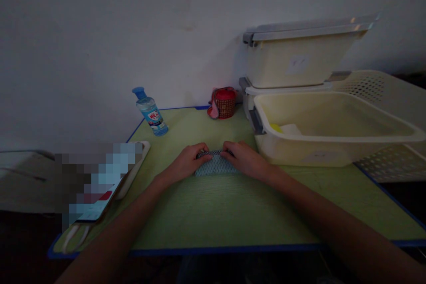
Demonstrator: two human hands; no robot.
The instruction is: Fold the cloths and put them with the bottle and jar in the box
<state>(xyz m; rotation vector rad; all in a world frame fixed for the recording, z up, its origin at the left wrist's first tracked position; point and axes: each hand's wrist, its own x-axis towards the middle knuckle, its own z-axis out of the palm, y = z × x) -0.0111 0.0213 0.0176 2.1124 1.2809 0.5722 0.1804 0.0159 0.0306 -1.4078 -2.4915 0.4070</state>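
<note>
A small light-blue textured cloth (216, 167) lies on the green table (213, 213) in front of me. Along its far edge runs a dark, finely patterned strip that looks folded over. My left hand (193, 157) pinches the cloth's left end between thumb and fingers. At the other end, my right hand (242, 157) grips the same strip, fingers curled over the top. Both wrists hover close to the tabletop.
Back left stands a blue-capped bottle (153, 113). A red woven basket (223, 103) sits by the wall. Right are an open cream bin (306, 153), a lidded bin (279, 64) and a perforated basket (396, 97). A phone (96, 208) leans at left.
</note>
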